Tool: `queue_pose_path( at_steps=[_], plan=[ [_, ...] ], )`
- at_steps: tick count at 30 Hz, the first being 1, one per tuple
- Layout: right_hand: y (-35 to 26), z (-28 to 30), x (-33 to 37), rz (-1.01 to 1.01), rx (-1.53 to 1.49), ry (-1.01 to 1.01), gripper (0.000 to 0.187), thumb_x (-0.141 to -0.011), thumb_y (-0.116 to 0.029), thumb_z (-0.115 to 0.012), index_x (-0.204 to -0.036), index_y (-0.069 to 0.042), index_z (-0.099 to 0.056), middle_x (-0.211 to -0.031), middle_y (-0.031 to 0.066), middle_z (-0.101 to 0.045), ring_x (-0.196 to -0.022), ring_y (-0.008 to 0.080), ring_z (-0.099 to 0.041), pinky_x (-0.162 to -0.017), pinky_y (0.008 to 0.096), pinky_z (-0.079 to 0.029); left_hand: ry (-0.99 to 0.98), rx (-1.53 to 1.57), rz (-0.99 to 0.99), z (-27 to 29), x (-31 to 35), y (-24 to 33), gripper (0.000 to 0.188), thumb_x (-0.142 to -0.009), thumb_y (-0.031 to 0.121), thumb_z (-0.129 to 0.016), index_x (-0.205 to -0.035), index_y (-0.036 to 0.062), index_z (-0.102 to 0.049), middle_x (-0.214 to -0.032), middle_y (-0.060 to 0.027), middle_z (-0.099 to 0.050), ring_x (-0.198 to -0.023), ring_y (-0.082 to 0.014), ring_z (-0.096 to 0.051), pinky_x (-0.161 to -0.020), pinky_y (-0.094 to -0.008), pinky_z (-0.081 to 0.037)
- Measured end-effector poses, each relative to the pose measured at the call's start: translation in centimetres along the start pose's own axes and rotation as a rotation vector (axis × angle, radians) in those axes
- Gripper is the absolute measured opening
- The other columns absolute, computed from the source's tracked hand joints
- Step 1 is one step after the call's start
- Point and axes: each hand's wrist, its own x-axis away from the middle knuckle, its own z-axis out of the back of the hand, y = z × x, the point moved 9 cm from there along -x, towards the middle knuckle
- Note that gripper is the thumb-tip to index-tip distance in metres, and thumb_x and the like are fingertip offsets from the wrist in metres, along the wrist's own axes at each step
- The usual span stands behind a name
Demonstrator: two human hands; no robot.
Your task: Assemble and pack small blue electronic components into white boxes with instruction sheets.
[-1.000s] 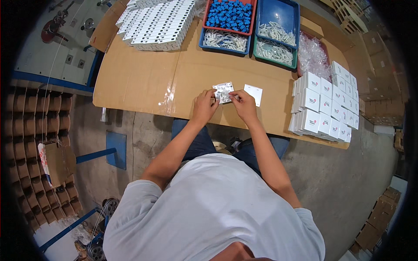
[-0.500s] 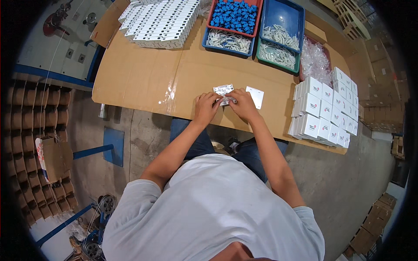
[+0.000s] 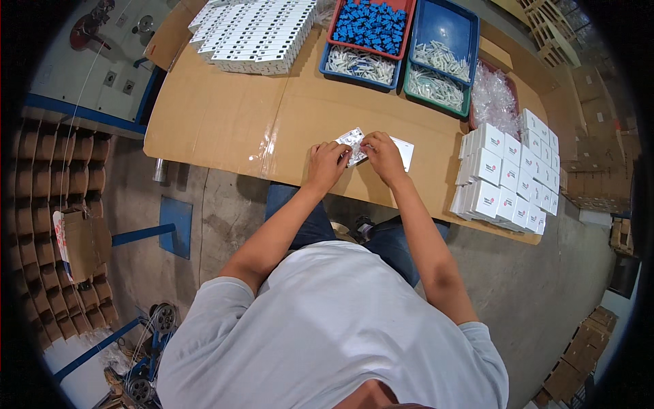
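- cardboard-topped worktable [image 3: 218, 129], with stacked white boxes [image 3: 490, 170] at its right end
- left hand [image 3: 328, 163] narrowed on the left side of a white plate-like part [image 3: 351, 138], near the front edge
- right hand [image 3: 383, 157] pinched at its right (whether on a smaller piece, i cannot tell)
- uneven finger pressure could twist the part loose; a rightward slip could nudge the flat white panel [image 3: 407, 155]

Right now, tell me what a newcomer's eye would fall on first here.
Probably the bright blue pieces heaped in the red tray at the table's far side, the strongest colour there. White boxes also stand out: a broad block of cartons at far left, a stepped stack at right. Near the front edge, the left hand and right hand meet at a small pale item.
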Motion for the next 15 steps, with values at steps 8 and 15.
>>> queue_pose_path(
  at_steps=[8,15],
  plan=[
    [-1.4,-0.4,0.1,0.151,0.278,-0.122,0.017,-0.084,-0.006,-0.066,-0.097,-0.004,-0.077,-0.115,0.0094,-0.064,-0.114,0.0287,-0.057,-0.095,0.042,-0.048,0.081,0.053,-0.075,0.7,0.5,0.6,0.016,-0.085,0.014,-0.073,-0.101,0.0127,-0.071,-0.091,-0.0036,-0.068,-0.089,-0.0254,-0.064,-0.082,-0.041,-0.045],
    [-1.8,-1.5,-0.5,0.251,0.455,-0.322,0.022,-0.087,-0.007,-0.06,-0.102,-0.008,-0.075,-0.107,0.0084,-0.067,-0.108,0.0282,-0.061,-0.09,0.0429,-0.047,0.081,-0.01,-0.012,1.0,-0.6,0.1,0.01,-0.086,0.013,-0.072,-0.095,0.0109,-0.067,-0.089,-0.0052,-0.067,-0.086,-0.0284,-0.065,-0.076,-0.0434,-0.045]
  ],
)
